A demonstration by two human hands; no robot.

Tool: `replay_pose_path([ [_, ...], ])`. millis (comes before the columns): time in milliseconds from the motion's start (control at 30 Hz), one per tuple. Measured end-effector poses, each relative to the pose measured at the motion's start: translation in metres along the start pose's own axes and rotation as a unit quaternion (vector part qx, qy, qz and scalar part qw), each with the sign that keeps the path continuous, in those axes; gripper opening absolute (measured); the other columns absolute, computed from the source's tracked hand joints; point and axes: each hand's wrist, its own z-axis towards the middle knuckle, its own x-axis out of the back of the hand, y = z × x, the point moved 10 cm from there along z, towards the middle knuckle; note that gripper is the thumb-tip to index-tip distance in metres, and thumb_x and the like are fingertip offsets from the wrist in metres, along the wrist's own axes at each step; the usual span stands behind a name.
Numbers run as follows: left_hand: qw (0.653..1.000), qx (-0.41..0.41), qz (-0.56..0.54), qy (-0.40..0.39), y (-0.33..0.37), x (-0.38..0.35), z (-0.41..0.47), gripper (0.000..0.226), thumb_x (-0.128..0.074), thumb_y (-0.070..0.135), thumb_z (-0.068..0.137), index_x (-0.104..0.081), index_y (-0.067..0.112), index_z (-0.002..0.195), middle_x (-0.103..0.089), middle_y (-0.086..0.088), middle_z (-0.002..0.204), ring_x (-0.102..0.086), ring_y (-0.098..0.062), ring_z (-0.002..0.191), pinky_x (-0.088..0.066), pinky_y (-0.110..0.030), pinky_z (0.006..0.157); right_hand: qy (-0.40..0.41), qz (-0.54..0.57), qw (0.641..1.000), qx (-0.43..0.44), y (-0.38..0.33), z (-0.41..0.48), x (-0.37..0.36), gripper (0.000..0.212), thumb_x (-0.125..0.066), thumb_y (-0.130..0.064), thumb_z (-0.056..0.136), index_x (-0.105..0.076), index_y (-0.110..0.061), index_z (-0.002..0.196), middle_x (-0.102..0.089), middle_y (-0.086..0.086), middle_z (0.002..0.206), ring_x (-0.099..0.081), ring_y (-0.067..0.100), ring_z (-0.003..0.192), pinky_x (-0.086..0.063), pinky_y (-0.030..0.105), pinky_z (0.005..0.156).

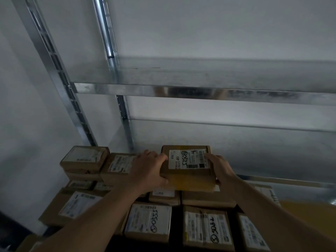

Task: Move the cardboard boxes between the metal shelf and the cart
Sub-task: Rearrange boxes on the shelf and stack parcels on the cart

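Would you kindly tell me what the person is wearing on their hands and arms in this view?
Nothing shows on either. The left hand and right hand are bare, with no gloves and no ring that I can see in this dim light. The left forearm and right forearm are uncovered to the picture's edge: no sleeve, watch or bracelet in view.

head view looks forward and down (close in) at the metal shelf (181, 91).

Brown cardboard box (187, 170), white label with handwritten number on top, level, frame centre, above stacked labelled boxes (149, 220) filling lower frame. Galvanised metal shelf (181, 90) spans upper frame.
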Motion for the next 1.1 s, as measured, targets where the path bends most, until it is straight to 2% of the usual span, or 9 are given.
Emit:
replay_pose_path([
  [233,1.000,-0.014,0.004,-0.003,-0.010,-0.015,0.000,0.062,-0.071,0.055,0.068,-0.054,0.030,0.122,-0.060,0.007,0.117,-0.047,-0.017,0.112,-0.038,-0.039,0.096,-0.002,0.000,0.999,-0.034,0.021,0.008,-0.010,0.021,-0.051,-0.033,0.101,-0.062,-0.015,0.102,-0.068,0.006,0.093,-0.064,0.020,0.082,-0.052,0.033,0.070],
  [433,1.000,-0.006,-0.006,-0.006,-0.013,-0.013,-0.002,0.059,-0.072,0.053,0.071,-0.054,0.031,0.123,-0.060,0.006,0.117,-0.048,-0.017,0.111,-0.036,-0.037,0.097,0.005,-0.008,1.000,-0.019,0.017,0.004,-0.010,0.019,-0.052,-0.031,0.101,-0.060,-0.015,0.106,-0.067,0.005,0.094,-0.063,0.017,0.080,-0.047,0.028,0.060],
  [867,0.999,0.013,-0.025,-0.021,-0.017,-0.012,-0.010,0.068,-0.070,0.060,0.072,-0.048,0.032,0.131,-0.051,0.008,0.122,-0.049,-0.015,0.110,-0.040,-0.038,0.098,-0.008,-0.019,1.000,0.005,0.013,0.000,-0.017,0.016,-0.054,-0.028,0.100,-0.059,-0.016,0.109,-0.068,0.004,0.095,-0.066,0.015,0.081,-0.049,0.023,0.057],
  [1100,0.999,0.016,-0.034,-0.015,-0.020,-0.012,-0.012,0.070,-0.070,0.060,0.073,-0.049,0.031,0.133,-0.053,0.007,0.123,-0.049,-0.016,0.111,-0.038,-0.038,0.098,-0.013,-0.052,0.999,0.005,0.016,0.003,-0.018,0.018,-0.053,-0.029,0.101,-0.059,-0.015,0.109,-0.069,0.007,0.098,-0.068,0.018,0.084,-0.052,0.024,0.060],
])
